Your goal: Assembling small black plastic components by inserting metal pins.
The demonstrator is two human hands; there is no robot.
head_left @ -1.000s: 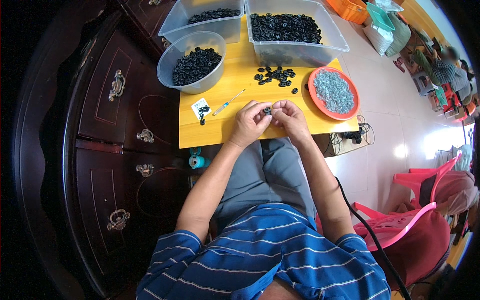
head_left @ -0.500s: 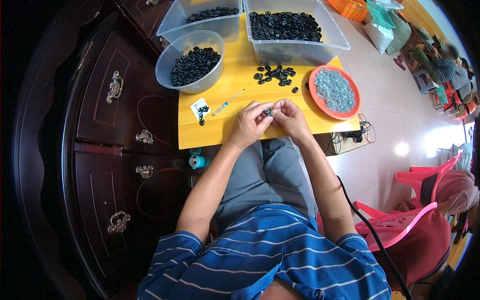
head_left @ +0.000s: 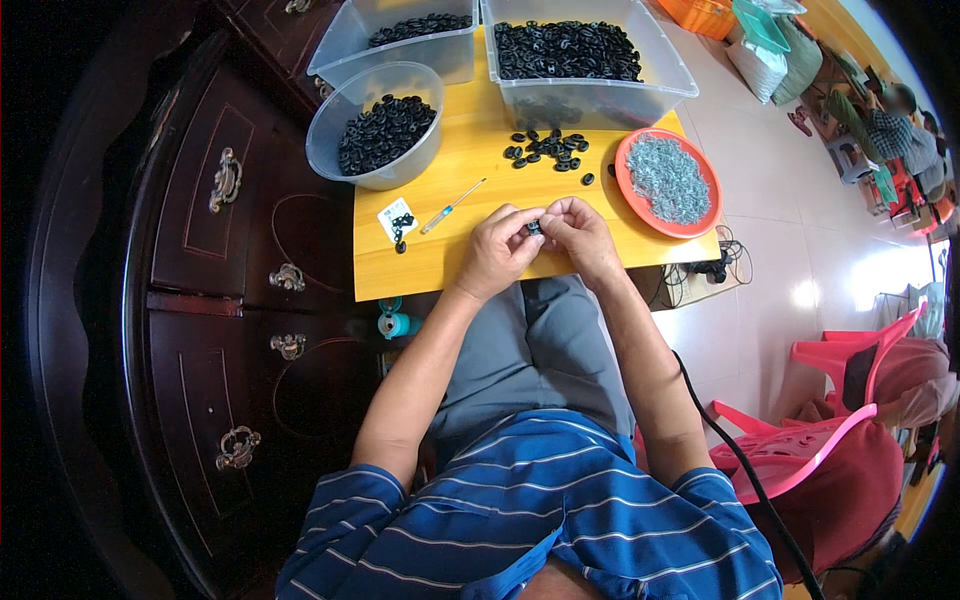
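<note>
Just above the table's near edge, my left hand (head_left: pixel 497 246) and my right hand (head_left: pixel 584 240) meet, fingertips closed on one small black oval part (head_left: pixel 534 227). Fingers cover most of it, and its details are too small to tell. Beyond my hands lies a loose group of black oval parts (head_left: pixel 548 148), with a single one (head_left: pixel 588 179) nearer to me. To the right, a red round tray (head_left: pixel 624 188) holds a heap of small clear or silvery pieces (head_left: pixel 668 180). Left of my hands are a thin screwdriver-like tool (head_left: pixel 452 207) and a white card (head_left: pixel 391 215) with several small black parts on it.
Three translucent tubs of black parts line the back: a round one (head_left: pixel 425 160), a box (head_left: pixel 455 55) and a larger box (head_left: pixel 600 106). Dark wooden drawers (head_left: pixel 200 260) flank the yellow table (head_left: pixel 400 270). Pink chairs (head_left: pixel 790 455) and other people are at right.
The small black part has turned slightly between my fingertips. Both hands stay almost in place, and the whole view has shifted very little.
</note>
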